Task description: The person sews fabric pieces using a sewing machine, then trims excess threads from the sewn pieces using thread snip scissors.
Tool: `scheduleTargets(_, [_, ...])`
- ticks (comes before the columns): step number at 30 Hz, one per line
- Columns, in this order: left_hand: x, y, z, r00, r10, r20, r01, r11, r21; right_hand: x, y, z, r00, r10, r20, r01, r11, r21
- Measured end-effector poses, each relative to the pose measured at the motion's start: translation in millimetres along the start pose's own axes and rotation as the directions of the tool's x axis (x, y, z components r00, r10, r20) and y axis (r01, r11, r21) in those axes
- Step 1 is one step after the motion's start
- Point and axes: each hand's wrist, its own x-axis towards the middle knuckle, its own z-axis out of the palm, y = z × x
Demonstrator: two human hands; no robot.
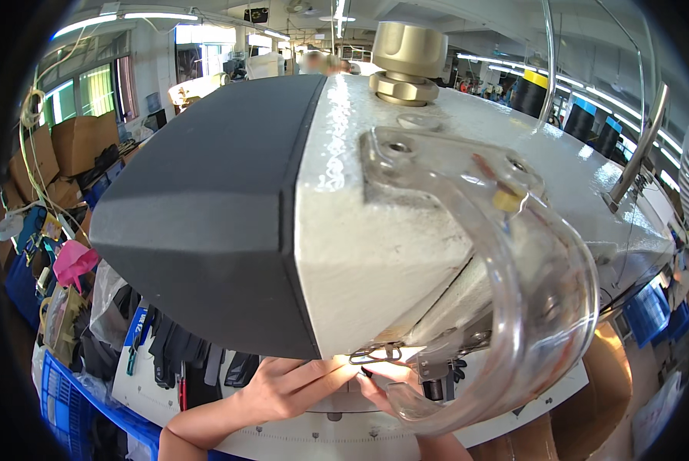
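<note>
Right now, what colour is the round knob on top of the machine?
The knob is dull gold, showing best in the head view.

Bright glow at fingers [323, 374]; glare on white casing [375, 246]; rim curved, dark.

The hands [287, 386] are placed over the tabletop [263, 444], beneath the front end of the sewing machine head [379, 257], on which, at the right, a guard [507, 296] is mounted. Strips [179, 349] are laid on the tabletop left of the hands. The tabletop is flanked by a crate [69, 399] on the left and a cardboard box [607, 384] on the right.
</note>
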Motion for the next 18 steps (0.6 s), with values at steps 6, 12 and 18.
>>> scheduleTargets(6, [-3, -4, 4, 0.999, -0.006, 0.037, 0.006, 1.000, 0.002, -5, -5, 8, 0.636, 0.741, 0.215, -0.681, 0.408, 0.608])
scheduleTargets(12, [-6, 0, 3, 0.991, -0.069, 0.111, 0.067, 0.998, 0.020, 3, -8, -3, 0.983, 0.153, 0.100, -0.161, 0.984, 0.079])
scheduleTargets(18, [-1, 10, -1, 0.995, -0.035, 0.093, 0.023, 0.991, 0.128, -3, -10, -10, 0.863, 0.431, 0.263, -0.473, 0.873, 0.123])
